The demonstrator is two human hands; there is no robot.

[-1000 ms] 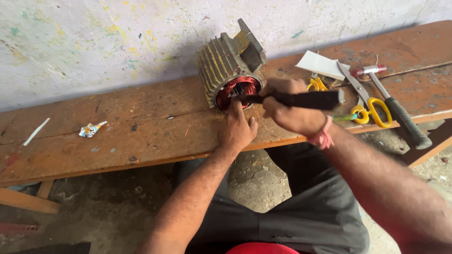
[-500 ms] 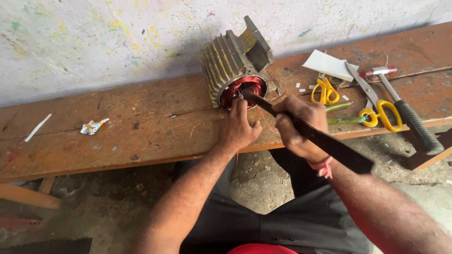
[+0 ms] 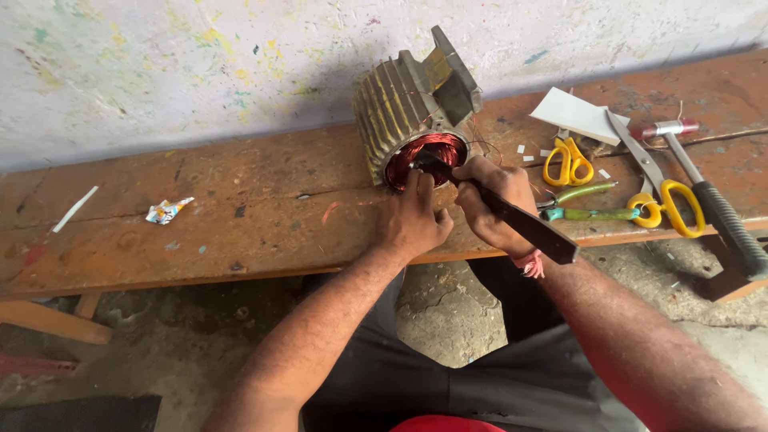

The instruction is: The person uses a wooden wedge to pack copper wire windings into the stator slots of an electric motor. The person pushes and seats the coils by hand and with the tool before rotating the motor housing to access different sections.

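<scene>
Now | one motor stator [image 3: 416, 108] | two scissors [image 3: 566, 160] | one hammer [image 3: 712, 204]

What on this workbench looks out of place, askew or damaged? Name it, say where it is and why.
The finned motor housing lies tipped on its side, its copper windings exposed, while the right hand pushes a dark flat bar into them and the left hand steadies. A crumpled wrapper and white scraps litter the wooden bench.
</scene>
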